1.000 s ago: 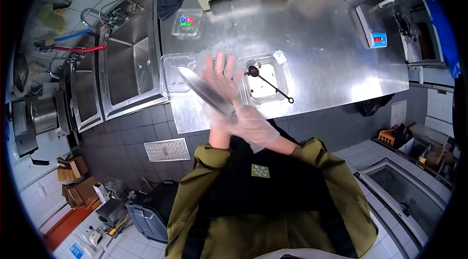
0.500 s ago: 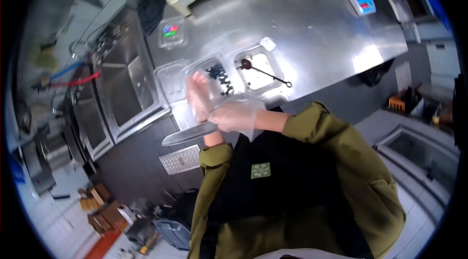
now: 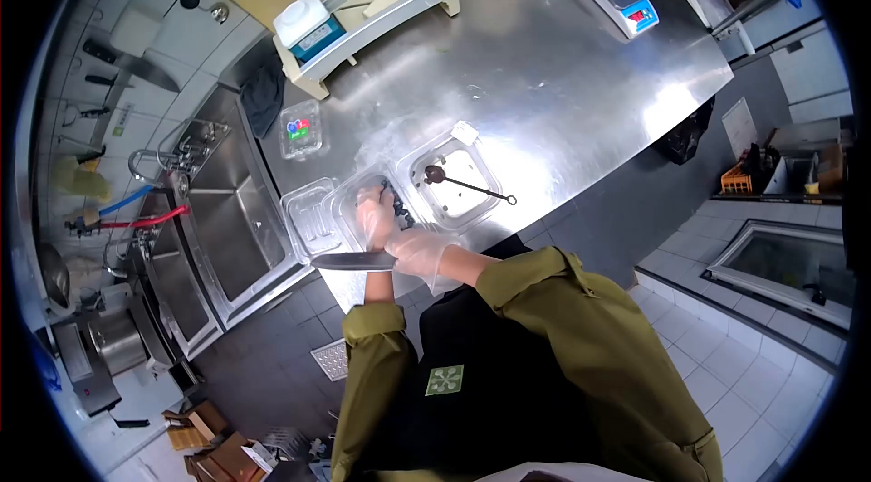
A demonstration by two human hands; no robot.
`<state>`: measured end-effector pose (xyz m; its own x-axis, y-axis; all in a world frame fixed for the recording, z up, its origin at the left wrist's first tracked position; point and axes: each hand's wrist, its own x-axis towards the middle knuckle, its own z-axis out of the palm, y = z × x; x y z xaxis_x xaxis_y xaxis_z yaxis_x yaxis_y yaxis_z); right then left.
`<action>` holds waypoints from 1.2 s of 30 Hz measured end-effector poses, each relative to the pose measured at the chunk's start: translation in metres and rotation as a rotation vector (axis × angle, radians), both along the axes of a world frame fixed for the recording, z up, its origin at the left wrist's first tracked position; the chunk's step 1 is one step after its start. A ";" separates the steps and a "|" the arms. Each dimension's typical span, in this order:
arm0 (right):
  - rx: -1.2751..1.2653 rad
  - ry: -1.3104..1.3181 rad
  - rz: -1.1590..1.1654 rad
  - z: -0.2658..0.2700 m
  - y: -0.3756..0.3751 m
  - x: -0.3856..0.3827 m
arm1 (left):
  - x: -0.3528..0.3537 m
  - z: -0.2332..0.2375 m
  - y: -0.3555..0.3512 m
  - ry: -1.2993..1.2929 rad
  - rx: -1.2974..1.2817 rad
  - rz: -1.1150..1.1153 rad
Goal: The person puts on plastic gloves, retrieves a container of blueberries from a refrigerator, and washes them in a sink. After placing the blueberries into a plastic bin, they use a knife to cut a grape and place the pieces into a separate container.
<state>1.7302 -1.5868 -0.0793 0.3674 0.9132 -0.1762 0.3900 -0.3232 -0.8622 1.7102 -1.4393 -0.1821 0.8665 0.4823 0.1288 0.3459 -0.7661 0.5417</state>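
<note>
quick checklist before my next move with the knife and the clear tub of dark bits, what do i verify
1. Grip on the knife: ok, the gloved right hand is closed around the handle.
2. Blade away from the left hand: not ok, the blade lies flat right beside the left wrist and points left.
3. Glove on the left hand: not ok, it is bare and reaches into the clear tub.
4. What the left hand's fingers hold in the tub: cannot tell.
5. Spoon out of the way: ok, it rests in the neighbouring tub, apart from both hands.
</note>
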 end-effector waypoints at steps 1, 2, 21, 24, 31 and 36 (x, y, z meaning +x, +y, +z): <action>0.034 -0.014 0.001 0.002 -0.003 0.000 | 0.000 -0.003 -0.002 0.048 -0.014 0.024; 0.030 0.054 -0.027 0.006 -0.008 0.001 | 0.001 -0.008 0.000 0.030 0.042 -0.021; 0.080 0.458 -0.677 0.067 -0.108 0.030 | -0.014 0.143 -0.032 -0.041 -1.000 0.218; 0.162 0.497 -0.703 0.070 -0.110 0.021 | -0.016 0.159 -0.057 -0.270 -1.577 0.199; 0.155 -0.017 -0.597 0.084 -0.129 0.007 | -0.002 0.173 -0.104 -0.331 -1.973 0.123; 0.188 -0.401 -0.560 0.101 -0.131 0.006 | 0.019 0.205 -0.127 -0.340 -2.031 -0.054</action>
<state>1.7363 -1.7174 0.0218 0.7937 0.5699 0.2126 0.5074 -0.4276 -0.7481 1.7291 -1.5661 0.0224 0.9434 0.0930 -0.3183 0.0724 0.8789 0.4715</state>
